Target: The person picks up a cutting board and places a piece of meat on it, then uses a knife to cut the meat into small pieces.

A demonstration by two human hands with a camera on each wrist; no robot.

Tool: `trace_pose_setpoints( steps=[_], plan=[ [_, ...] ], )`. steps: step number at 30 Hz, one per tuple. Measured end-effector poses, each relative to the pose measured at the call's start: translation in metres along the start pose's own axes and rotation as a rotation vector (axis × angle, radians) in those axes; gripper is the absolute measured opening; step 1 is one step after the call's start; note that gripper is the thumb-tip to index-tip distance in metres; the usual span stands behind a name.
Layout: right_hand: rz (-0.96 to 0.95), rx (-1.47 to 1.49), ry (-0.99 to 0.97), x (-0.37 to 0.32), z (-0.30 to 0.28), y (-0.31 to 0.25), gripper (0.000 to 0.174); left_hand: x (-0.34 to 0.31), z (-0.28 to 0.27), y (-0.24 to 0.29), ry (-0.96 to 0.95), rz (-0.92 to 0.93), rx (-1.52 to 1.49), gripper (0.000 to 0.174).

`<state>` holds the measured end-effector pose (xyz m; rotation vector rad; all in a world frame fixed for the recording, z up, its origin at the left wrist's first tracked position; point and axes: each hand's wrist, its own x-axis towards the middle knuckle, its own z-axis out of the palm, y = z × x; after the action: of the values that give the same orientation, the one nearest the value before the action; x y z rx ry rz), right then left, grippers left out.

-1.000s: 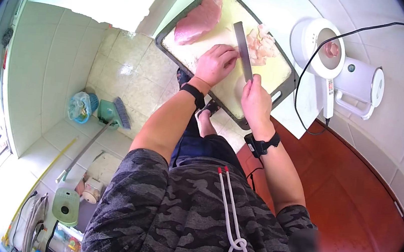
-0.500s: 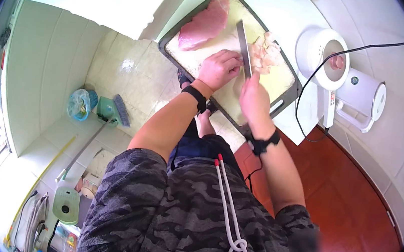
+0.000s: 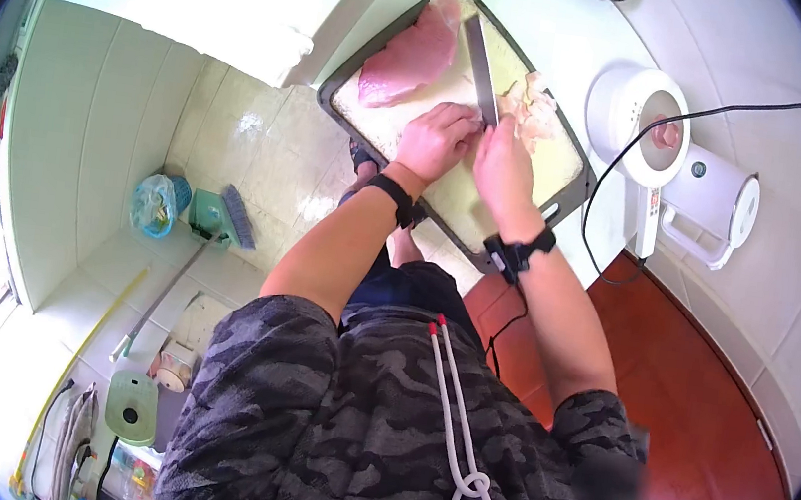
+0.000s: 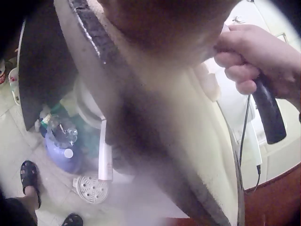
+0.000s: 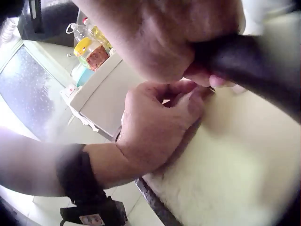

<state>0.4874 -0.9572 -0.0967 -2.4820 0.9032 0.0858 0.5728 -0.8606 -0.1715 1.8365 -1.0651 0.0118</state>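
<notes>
The right hand's fingers are wrapped tight round the dark handle of the knife. From the head view the fist covers that handle, and only the grey blade shows, running away from the person across the board. The right wrist view is too blurred to show where the edge meets the board. Just left of the blade, the left hand sits knuckles up on the board with its fingers curled under. The two hands touch or nearly touch. Whatever lies beneath those fingers is hidden in every view, so I cannot tell whether they pin anything. The left wrist view is mostly filled by the blurred heel of that hand. Both wrists are bent down toward the board, the forearms coming together from the person's body, each with a black band. The slab of pink meat lies at the board's far left corner, apart from the hands, and pale cut pieces are heaped right of the blade, partly behind the right hand. The board rests on the white tabletop, with a white appliance and its black cable beside it.
</notes>
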Motion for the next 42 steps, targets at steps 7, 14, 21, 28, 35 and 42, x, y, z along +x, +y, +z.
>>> trace_pose_setpoints(
  steps=[7, 14, 21, 28, 35, 42],
  plan=[
    [0.162, -0.053, -0.163, -0.083, -0.011, 0.026, 0.020, 0.001, 0.001, 0.002, 0.026, 0.036, 0.000, 0.019],
    [-0.009, 0.031, 0.032, -0.003, 0.003, 0.007, 0.020, -0.004, 0.004, -0.002, 0.019, 0.048, -0.019, 0.018],
    [0.124, -0.054, -0.079, -0.088, -0.006, 0.030, 0.023, -0.001, 0.003, 0.002, 0.065, 0.077, 0.008, 0.018],
    [0.062, -0.025, -0.009, -0.045, 0.001, 0.021, 0.024, -0.005, 0.000, 0.003, 0.044, 0.086, 0.016, 0.018],
    [0.078, 0.071, 0.055, -0.036, -0.002, 0.027, 0.023, -0.013, -0.005, 0.006, 0.000, 0.094, 0.030, 0.018],
    [0.174, 0.059, 0.039, -0.078, -0.027, 0.025, 0.020, -0.013, 0.004, 0.016, 0.048, -0.019, -0.011, 0.019]
  ],
)
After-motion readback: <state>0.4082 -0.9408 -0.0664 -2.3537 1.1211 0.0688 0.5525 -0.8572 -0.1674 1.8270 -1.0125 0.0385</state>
